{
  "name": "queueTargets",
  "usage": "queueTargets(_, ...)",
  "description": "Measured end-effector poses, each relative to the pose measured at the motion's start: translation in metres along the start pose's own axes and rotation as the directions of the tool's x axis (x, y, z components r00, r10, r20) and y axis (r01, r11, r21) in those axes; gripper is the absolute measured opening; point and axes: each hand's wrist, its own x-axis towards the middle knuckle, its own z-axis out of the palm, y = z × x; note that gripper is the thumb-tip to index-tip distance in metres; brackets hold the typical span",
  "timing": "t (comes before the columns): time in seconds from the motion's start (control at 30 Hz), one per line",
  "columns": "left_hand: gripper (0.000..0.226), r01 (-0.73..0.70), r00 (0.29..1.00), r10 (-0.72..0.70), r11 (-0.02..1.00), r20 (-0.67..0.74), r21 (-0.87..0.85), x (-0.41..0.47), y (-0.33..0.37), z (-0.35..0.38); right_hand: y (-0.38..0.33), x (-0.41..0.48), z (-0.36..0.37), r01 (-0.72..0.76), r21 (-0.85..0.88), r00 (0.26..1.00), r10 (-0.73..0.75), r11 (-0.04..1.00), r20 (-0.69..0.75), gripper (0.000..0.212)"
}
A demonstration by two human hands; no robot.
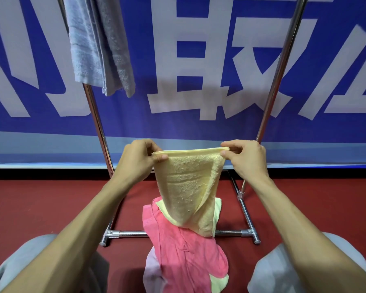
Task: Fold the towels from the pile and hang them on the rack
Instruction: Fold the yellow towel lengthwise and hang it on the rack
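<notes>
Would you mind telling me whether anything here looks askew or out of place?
The yellow towel, pinched between left hand and right hand, hangs lopsided, tapering to a point rather than square.

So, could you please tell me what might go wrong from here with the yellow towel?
1. The left hand and right hand only pinch the yellow towel at its top corners, and it hangs skewed to a point, so the fold may slip open.
2. Its lower tip hangs in front of the pink towel on the pile and might drag it.
3. Lifting it could brush the grey towel on the rack.
</notes>
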Motion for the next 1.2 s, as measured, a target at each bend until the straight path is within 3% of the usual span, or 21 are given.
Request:
queueTargets(0.17,0.018,0.021,0.999,-0.021,1.0,0.029,0.0,0.002,-0.007,0.006,0.003,0.0,0.002,-0.018,-0.047,1.0,0.019,0.999,0.024,0.004)
queueTargets(0.4,0.012,-0.022,1.0,0.021,0.999,0.008,0.041,0.004,-0.008,0.005,-0.001,-0.003,0.004,-0.002,-0.038,1.0,0.003,0.999,0.003,0.004)
queueTargets(0.8,0.013,-0.051,0.978,-0.031,0.924,-0.206,-0.38,0.032,0.047,-0.061,-0.094,0.03,-0.049,0.138,0.073,0.985,-0.128,0.988,-0.118,0.013)
queueTargets(1.1,0.016,-0.216,0.923,0.124,0.951,-0.365,-0.222,0.06,0.13,-0.133,-0.179,0.056,-0.108,0.254,0.197,0.944,-0.199,0.947,-0.264,0.012)
queueTargets(1.2,0.018,-0.296,0.864,0.203,0.945,-0.461,-0.139,0.064,0.156,-0.157,-0.207,0.066,-0.124,0.29,0.215,0.926,-0.216,0.933,-0.31,0.01)
